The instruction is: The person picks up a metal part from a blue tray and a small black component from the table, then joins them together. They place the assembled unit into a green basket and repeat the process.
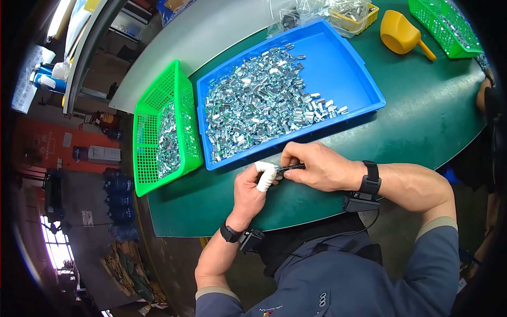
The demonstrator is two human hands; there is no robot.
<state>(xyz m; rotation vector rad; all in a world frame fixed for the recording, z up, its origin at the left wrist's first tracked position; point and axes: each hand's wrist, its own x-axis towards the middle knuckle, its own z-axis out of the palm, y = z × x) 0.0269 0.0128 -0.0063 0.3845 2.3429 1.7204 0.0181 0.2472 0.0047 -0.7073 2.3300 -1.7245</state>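
Green table [200, 214], blue tray [330, 61] of metal sleeves [253, 100] behind; just before it my left hand [252, 190] pinches a small metal piece [278, 170], my right hand [323, 166] a slim black tool [296, 167] against it, piece probably light, stiff, slippery, best held by its sides.

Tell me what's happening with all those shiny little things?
A person holds a thin dark thing in the right hand, up to the left hand, which wears white wrapping. Whatever is between them is too small to make out. Shiny metal pieces lie in the blue tray and the green basket.
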